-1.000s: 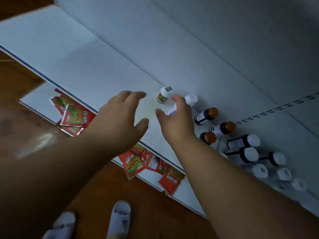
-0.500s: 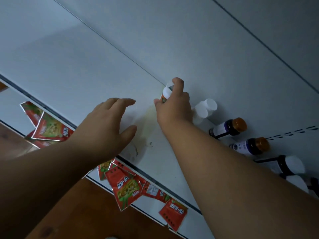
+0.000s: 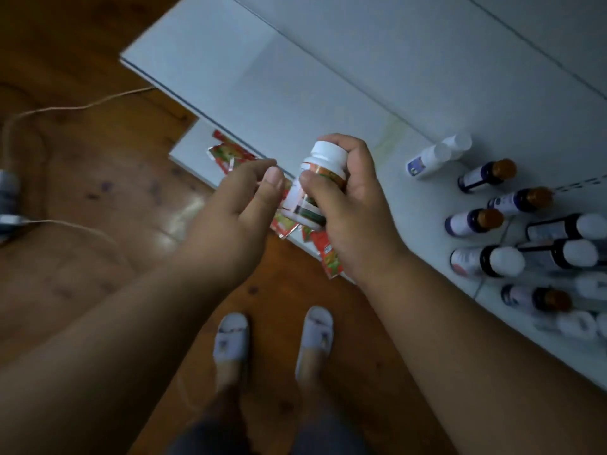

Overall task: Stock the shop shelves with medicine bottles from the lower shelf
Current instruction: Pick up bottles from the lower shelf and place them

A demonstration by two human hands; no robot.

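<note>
My right hand grips a white-capped medicine bottle with an orange and green label, held in the air in front of the shelf edge. Just left of it hovers my left hand, fingers loosely curled and holding nothing, its thumb close to the bottle's side. On the white upper shelf to the right lie several more bottles: two white ones, orange-capped dark ones and white-capped dark ones.
Red sachets lie on the lower shelf, partly hidden by my hands. Below is wooden floor with a white cable at the left. My slippered feet stand close to the shelf's front edge.
My right hand has lifted the orange-labelled bottle off the shelf and drawn it back toward me. My left hand has come in beside it. The view has tilted down to the floor.
</note>
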